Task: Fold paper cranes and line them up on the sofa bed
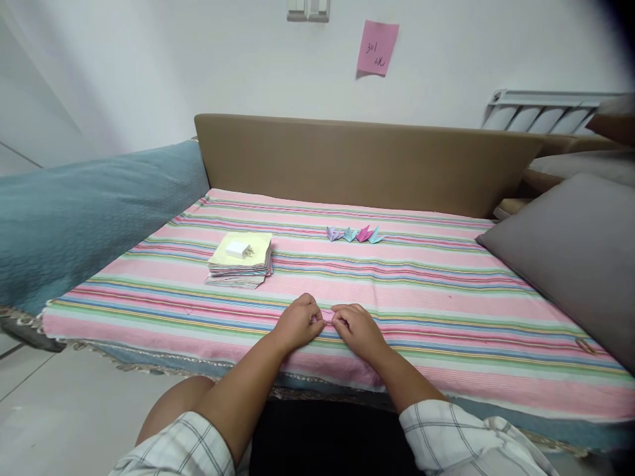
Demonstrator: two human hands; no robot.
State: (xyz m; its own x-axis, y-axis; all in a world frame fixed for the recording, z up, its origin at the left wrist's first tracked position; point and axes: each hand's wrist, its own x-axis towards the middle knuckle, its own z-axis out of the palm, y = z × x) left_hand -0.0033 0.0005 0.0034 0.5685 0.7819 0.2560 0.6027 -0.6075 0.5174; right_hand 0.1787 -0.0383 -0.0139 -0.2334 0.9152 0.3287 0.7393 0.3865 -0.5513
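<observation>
A small piece of pink paper (327, 317) lies between my hands, close to the front edge of the striped cloth. My left hand (301, 320) pinches its left side, fingers closed. On the opposite side my right hand (356, 328) has its fingertips closed on the same paper. My fingers cover much of it, so its folds are hard to make out. Farther back stand several folded paper cranes (353, 234) in purple, teal, pink and blue, in a row. To the left sits a stack of square paper sheets (243, 261), with a white plug adapter (239, 249) on top.
The striped cloth (421, 258) covers the seat. A tan backrest (347, 162) rises behind it, a blue-covered armrest (109, 205) on the left. Grey cushions (585, 244) lean at the right. A small brown object (587, 346) lies near them. A pink note (378, 47) hangs on the wall.
</observation>
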